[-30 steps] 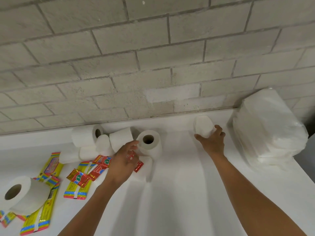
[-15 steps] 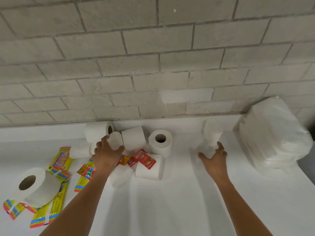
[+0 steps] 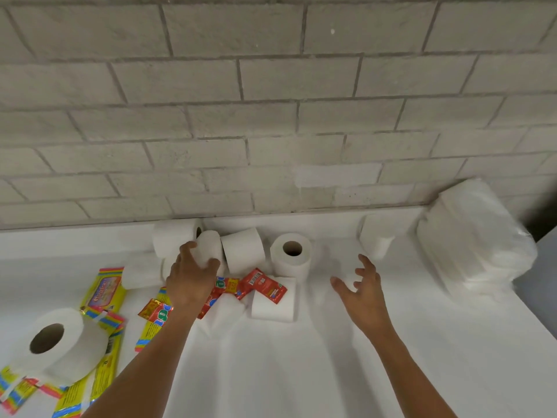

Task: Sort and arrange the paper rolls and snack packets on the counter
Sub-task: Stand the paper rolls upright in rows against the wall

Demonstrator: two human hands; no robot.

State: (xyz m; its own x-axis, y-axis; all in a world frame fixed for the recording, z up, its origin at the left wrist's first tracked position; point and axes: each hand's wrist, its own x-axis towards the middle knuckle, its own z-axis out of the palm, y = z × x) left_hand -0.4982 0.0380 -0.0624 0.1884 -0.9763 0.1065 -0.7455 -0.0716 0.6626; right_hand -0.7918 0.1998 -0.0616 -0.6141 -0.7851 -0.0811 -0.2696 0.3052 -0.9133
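Note:
Several white paper rolls are heaped at the back of the white counter (image 3: 301, 372). My left hand (image 3: 193, 276) grips one small roll (image 3: 206, 247) in that heap, thumb and fingers curled round it. A roll (image 3: 291, 254) with its core facing me stands to the right of the heap. Red snack packets (image 3: 263, 285) lie across the lower rolls, and yellow striped packets (image 3: 104, 292) lie at the left under a big roll (image 3: 57, 342). My right hand (image 3: 363, 291) hovers open, fingers spread, below a lone roll (image 3: 375, 236) by the wall.
A grey brick wall (image 3: 271, 116) closes off the back of the counter. A large plastic-wrapped white pack (image 3: 473, 236) stands at the right end, with the counter's edge just beyond it.
My right hand let go of the lone roll by the wall and drew back toward me. My left hand moved up from the red packets and took hold of a small roll.

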